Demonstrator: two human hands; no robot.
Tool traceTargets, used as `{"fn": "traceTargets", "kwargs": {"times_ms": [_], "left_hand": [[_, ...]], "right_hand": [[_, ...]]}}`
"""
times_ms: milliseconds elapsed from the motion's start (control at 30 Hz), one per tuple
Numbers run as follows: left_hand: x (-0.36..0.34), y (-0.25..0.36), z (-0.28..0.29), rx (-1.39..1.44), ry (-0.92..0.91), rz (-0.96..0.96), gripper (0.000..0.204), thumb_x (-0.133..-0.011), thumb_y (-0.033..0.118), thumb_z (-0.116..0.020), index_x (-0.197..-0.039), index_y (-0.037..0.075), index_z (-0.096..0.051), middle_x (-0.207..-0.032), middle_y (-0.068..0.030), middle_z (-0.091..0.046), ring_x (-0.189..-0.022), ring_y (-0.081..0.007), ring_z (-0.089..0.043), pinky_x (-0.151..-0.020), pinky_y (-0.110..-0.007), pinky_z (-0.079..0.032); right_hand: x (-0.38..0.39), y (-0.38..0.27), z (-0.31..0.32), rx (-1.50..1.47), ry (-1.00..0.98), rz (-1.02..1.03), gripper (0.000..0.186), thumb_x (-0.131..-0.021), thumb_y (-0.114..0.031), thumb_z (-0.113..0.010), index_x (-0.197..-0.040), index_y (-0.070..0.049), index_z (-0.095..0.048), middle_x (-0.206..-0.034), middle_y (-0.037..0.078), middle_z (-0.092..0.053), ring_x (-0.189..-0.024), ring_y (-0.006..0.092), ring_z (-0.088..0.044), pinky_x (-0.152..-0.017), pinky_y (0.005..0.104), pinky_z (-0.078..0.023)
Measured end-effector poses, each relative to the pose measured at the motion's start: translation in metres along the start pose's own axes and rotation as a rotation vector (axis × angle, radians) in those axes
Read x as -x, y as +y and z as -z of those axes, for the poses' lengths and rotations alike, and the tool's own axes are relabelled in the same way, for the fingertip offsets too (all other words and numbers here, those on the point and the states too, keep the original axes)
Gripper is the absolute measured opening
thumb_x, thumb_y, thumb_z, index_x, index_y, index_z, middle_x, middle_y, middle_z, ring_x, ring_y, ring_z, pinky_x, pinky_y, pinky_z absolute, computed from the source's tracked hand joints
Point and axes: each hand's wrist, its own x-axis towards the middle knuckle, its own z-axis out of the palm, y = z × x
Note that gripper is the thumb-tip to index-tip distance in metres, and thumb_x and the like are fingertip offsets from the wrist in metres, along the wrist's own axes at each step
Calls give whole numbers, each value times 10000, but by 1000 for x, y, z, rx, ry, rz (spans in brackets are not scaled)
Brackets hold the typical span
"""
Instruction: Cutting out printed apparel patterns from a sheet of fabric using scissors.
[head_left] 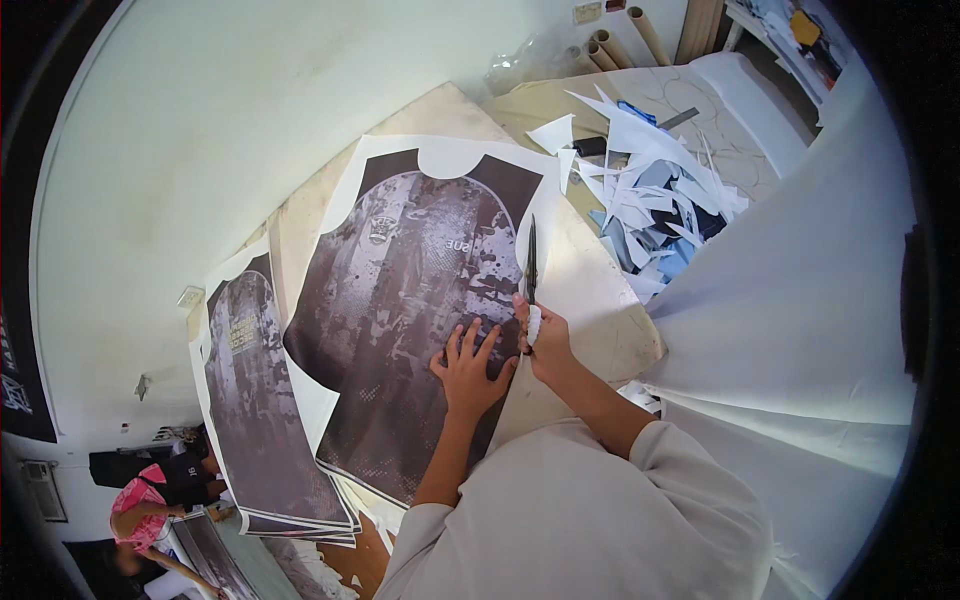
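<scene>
Tabletop (pixel 608 325) beside pale wall (pixel 240 100) — printed sheet (pixel 390 270) atop, left hand (pixel 468 370) splayed flat — right hand (pixel 547 345) gripping scissors (pixel 531 262).

I have the left hand (pixel 468 378) palm-down with fingers (pixel 470 338) spread, the right hand (pixel 548 347) curled tight beside it, both forearms (pixel 446 455) reaching forward.

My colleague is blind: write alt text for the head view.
A person's right hand holds scissors at the right side of a dark printed shirt panel, with the left hand spread on it. More printed panels lie stacked to the left; white and blue offcuts are heaped at upper right.
</scene>
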Motion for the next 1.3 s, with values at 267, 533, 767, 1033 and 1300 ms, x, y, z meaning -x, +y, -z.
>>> {"fn": "traceTargets", "kwargs": {"times_ms": [267,533,767,1033,1300], "left_hand": [[-1,4,1,-7,-19,-14,592,-868,553,-717,-1378,257,-668,-1529,-41,-535,-1436,-298,-418,-1064,-579,-228],[-2,13,-6,18,21,-20,585,-868,560,-710,-1382,286,-657,-1530,-34,-528,-1415,-279,-437,-1062,-552,-244],[-5,15,-13,24,64,-20,570,-876,575,-700,-1373,301,-660,-1523,-35,-542,-1409,-278,-446,-1063,-540,-246],[-11,26,-11,93,20,19,595,-890,557,-688,-1424,309,-606,-1556,-57,-494,-1440,-305,-417,-1042,-601,-288],[-45,36,-60,208,196,-89,623,-820,518,-761,-1393,316,-624,-1549,-85,-480,-1488,-326,-352,-1051,-684,-289]], "right_hand": [[-32,-3,-13,-101,54,64,319,-930,-351,-817,-971,-55,-705,-642,-61,-495,-469,68,-429,-423,250,-335],[-57,-23,-15,-130,107,138,318,-942,-326,-807,-812,-107,-617,-620,-47,-475,-462,87,-423,-424,261,-331],[-91,-54,-1,-87,94,143,341,-931,-342,-815,-814,-114,-589,-635,-37,-450,-462,102,-429,-429,274,-343],[-207,-75,80,-9,-181,218,119,-982,-267,-718,-1052,-186,-668,-737,-63,-493,-583,67,-446,-495,215,-328],[-266,-205,137,-31,-553,-50,165,-1073,-241,-547,-958,-150,-622,-788,-31,-549,-558,70,-438,-514,237,-415]]}}
